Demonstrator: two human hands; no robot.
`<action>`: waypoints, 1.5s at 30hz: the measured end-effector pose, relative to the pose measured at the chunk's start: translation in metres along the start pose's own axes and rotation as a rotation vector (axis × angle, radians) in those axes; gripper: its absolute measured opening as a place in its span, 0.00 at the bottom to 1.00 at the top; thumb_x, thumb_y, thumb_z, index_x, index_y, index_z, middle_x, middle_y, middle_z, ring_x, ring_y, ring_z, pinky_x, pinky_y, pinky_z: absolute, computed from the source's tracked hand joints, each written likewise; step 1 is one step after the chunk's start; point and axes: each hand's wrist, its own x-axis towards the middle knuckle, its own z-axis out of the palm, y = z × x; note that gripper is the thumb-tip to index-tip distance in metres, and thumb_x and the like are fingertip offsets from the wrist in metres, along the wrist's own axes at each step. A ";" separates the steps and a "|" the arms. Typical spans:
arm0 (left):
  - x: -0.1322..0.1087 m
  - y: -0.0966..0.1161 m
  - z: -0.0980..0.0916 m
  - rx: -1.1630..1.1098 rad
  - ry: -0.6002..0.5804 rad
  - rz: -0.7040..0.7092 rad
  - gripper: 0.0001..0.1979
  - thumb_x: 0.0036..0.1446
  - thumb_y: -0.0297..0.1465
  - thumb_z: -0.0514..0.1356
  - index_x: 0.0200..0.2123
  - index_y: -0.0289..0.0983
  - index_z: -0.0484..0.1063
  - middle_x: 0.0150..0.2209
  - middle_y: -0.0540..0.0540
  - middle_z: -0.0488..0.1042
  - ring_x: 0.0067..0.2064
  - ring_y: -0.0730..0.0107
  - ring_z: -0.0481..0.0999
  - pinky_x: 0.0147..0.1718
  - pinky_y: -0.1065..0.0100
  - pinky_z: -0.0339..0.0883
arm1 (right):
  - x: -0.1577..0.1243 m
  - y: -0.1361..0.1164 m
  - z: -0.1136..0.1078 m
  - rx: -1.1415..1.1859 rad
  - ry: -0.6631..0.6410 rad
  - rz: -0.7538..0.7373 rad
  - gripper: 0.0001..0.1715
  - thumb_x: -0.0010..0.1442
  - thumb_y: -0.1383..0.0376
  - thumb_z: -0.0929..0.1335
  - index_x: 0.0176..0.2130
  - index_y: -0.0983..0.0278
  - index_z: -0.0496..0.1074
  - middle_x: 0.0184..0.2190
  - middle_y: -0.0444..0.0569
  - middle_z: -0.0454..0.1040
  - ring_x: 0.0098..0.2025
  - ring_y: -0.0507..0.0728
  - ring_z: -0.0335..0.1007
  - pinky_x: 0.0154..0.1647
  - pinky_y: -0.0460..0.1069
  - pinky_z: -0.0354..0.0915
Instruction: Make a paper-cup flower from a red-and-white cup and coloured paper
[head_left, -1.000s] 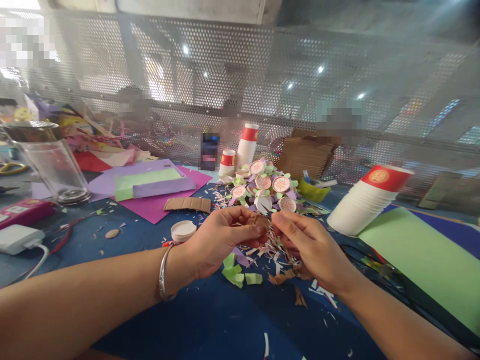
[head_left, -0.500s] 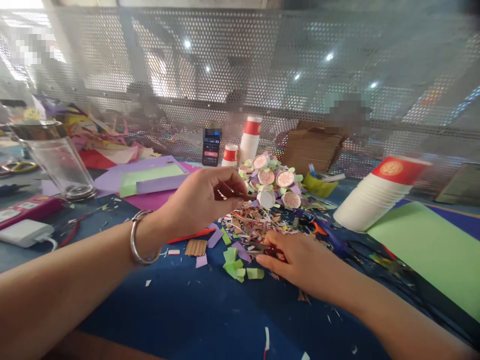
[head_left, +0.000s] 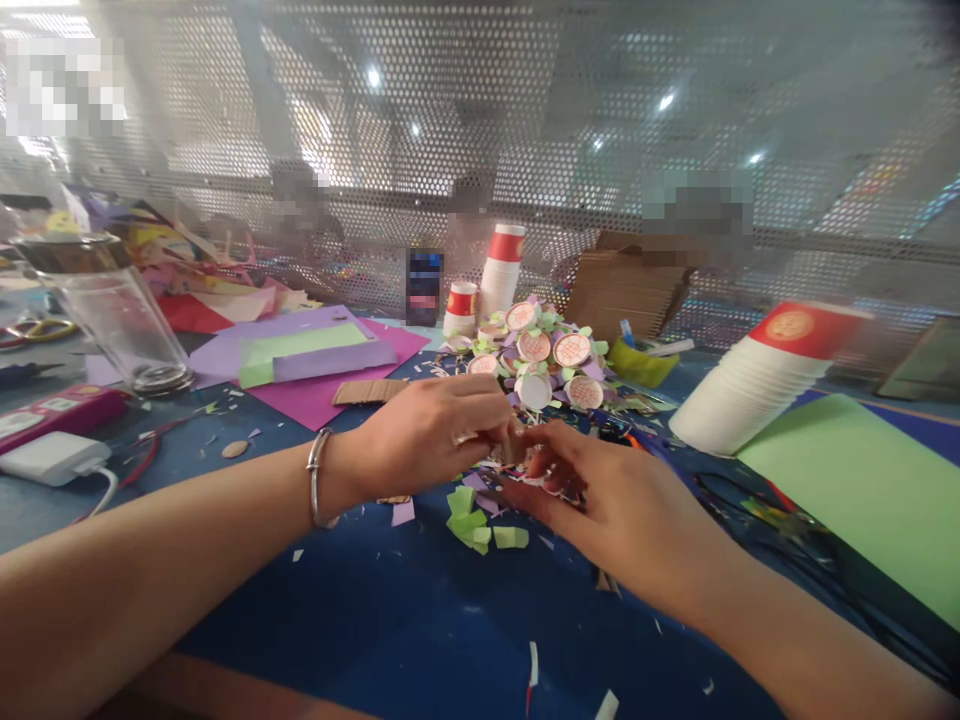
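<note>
My left hand (head_left: pixel 442 430) is closed in a pinch over the scrap pile, its fingertips around what looks like a small brown cardboard piece (head_left: pixel 514 446). My right hand (head_left: pixel 607 490) meets it from the right, with curled fingers close to the same piece. In the right hand is a pair of scissors (head_left: pixel 491 489), mostly hidden, with dark tips pointing left. Just behind both hands stands a mound of round paper discs (head_left: pixel 534 347) with red print, mixed with green and purple paper bits. Green paper scraps (head_left: pixel 469 520) lie in front.
A tilted stack of paper cups (head_left: pixel 757 390) leans at right beside green paper (head_left: pixel 862 490). Upright cups (head_left: pixel 501 275) and a phone (head_left: pixel 424 290) stand behind. At left are a glass bottle (head_left: pixel 124 320), a power strip (head_left: pixel 64 415) and purple paper (head_left: pixel 300 395).
My left hand has moved right and slightly down from beside the disc mound to meet my right hand. The right hand has risen a little. A corrugated cardboard strip now shows behind my left hand.
</note>
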 end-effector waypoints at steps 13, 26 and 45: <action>0.002 -0.013 -0.063 0.084 -0.213 -0.272 0.13 0.53 0.36 0.67 0.42 0.40 0.78 0.40 0.45 0.78 0.40 0.62 0.75 0.41 0.67 0.63 | 0.003 0.005 0.003 0.172 0.113 0.001 0.19 0.61 0.49 0.70 0.43 0.60 0.75 0.32 0.47 0.80 0.29 0.56 0.75 0.31 0.50 0.68; -0.014 -0.046 -0.071 0.141 -0.583 -0.430 0.13 0.39 0.31 0.69 0.32 0.39 0.74 0.30 0.51 0.76 0.29 0.69 0.70 0.28 0.72 0.54 | 0.006 0.007 0.009 0.055 0.039 0.024 0.22 0.61 0.47 0.69 0.44 0.60 0.74 0.34 0.49 0.80 0.36 0.62 0.77 0.31 0.52 0.68; -0.002 -0.022 -0.030 0.059 -0.256 -0.325 0.30 0.43 0.46 0.71 0.43 0.38 0.64 0.40 0.46 0.72 0.36 0.66 0.70 0.32 0.68 0.57 | 0.000 0.000 0.013 0.035 -0.109 -0.280 0.19 0.58 0.52 0.74 0.42 0.63 0.76 0.35 0.48 0.79 0.36 0.59 0.75 0.34 0.51 0.68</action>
